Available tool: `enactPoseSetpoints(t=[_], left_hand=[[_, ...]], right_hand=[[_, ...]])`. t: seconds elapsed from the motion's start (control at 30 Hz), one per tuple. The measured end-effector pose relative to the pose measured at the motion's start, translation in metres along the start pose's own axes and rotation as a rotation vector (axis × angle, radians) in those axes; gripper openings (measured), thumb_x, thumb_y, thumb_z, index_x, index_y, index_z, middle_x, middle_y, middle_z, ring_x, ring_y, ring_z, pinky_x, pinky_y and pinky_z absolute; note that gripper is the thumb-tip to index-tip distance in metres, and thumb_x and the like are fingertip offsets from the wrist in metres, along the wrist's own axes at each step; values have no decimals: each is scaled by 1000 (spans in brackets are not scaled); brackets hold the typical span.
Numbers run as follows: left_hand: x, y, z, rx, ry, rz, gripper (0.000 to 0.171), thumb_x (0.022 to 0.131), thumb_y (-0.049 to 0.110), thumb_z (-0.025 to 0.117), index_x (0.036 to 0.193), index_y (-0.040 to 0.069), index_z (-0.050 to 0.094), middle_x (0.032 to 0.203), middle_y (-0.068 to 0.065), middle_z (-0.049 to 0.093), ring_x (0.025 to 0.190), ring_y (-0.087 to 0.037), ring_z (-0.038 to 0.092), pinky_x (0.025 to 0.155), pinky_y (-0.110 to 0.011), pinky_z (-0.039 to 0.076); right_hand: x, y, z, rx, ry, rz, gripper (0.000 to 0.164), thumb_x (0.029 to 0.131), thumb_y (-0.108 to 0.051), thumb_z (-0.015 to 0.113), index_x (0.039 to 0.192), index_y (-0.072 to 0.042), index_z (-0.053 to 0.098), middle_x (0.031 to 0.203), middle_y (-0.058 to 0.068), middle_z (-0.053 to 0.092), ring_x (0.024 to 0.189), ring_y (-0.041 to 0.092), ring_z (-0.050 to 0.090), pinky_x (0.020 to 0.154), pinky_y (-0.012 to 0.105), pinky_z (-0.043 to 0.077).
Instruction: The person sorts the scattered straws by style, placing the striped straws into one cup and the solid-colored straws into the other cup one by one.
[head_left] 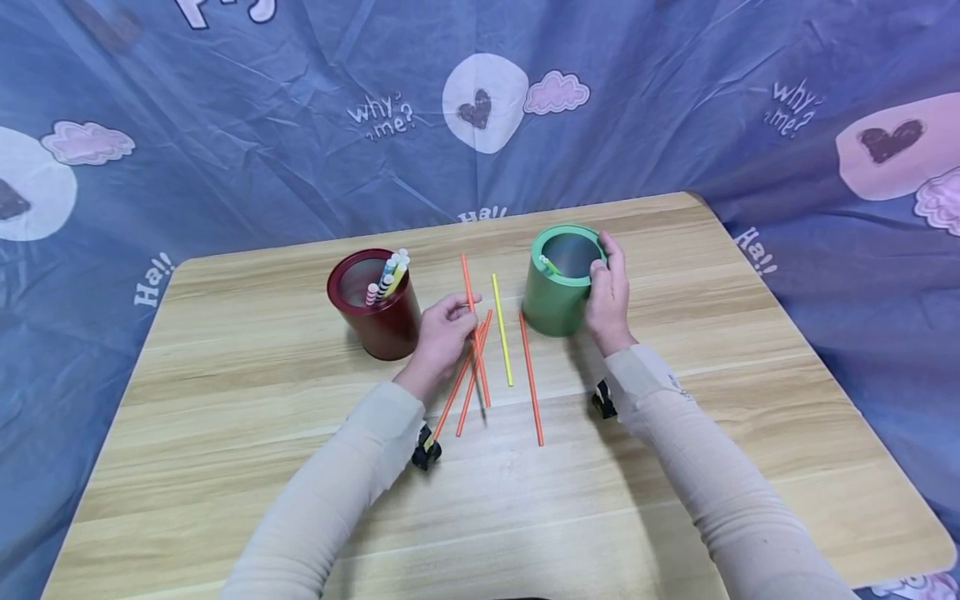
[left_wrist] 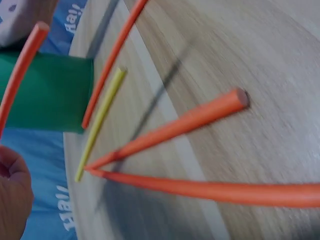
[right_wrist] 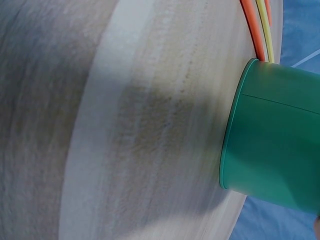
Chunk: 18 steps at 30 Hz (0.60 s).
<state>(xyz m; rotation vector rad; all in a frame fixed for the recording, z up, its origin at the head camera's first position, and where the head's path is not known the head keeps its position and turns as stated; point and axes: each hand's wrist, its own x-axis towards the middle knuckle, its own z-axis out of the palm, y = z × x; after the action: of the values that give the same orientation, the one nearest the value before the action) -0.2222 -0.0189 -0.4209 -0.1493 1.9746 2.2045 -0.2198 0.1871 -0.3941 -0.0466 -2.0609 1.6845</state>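
Note:
Between the thumb and fingers of my left hand [head_left: 444, 333] is a thin orange stick [head_left: 467, 279], pinched near its middle; its shadow falls on the wood in the left wrist view. Two more orange sticks [left_wrist: 175, 127] lie crossed on the table just below that hand. A yellow stick [head_left: 502, 333] and another orange stick [head_left: 531, 379] lie between the hands. My right hand [head_left: 609, 300] grips the right side of an upright green canister [head_left: 555, 304], thumb at the rim. A green-and-white striped stick [head_left: 550, 265] leans inside it.
A dark red canister [head_left: 386, 329] stands left of my left hand, with several striped and coloured sticks [head_left: 390, 273] leaning inside. The wooden table [head_left: 225, 400] ends at a blue printed cloth [head_left: 300, 125]. Small black camera mounts [head_left: 426, 454] hang under both wrists.

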Motion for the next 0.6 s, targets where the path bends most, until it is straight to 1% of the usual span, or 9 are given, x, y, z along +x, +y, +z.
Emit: enactPoseSetpoints(t=[0.07,0.23,0.37,0.5,0.6], left_hand=[[-3,3,4,-27,8,47,41,74,-15,46,112,-6,61,70,1,50,60,-6,46,53,-16,42],[-8,12,16,-52,25,143,38,74,-16,45,109,-9,59,70,2,50,61,-5,46,53,-16,43],[-8,17,21,-52,37,197,36,74,-16,47,107,-10,59,69,2,50,60,-5,47,55,-17,44],[-8,21,23,-31,49,254,34,75,-15,48,107,-9,60,70,1,49,60,-5,46,53,-15,41],[-8,23,23,-12,61,284,34,76,-14,48,107,-6,61,72,1,49,60,-5,45,53,-14,38]], right_hand=[[0,0,0,-5,1,2,48,91,-2,27,139,9,30,144,22,33,135,26,28,112,28,23],[0,-1,0,-2,1,-1,48,91,-2,27,139,9,30,144,24,33,135,27,28,112,29,22],[0,-1,0,-4,-1,3,48,92,-2,27,139,7,30,144,24,32,136,26,27,112,29,22],[0,-1,0,-6,0,7,48,92,-2,27,139,7,31,144,22,33,136,26,28,112,28,22],[-1,-1,0,-2,0,4,48,92,-2,27,139,7,31,144,21,33,136,25,28,112,28,22]])
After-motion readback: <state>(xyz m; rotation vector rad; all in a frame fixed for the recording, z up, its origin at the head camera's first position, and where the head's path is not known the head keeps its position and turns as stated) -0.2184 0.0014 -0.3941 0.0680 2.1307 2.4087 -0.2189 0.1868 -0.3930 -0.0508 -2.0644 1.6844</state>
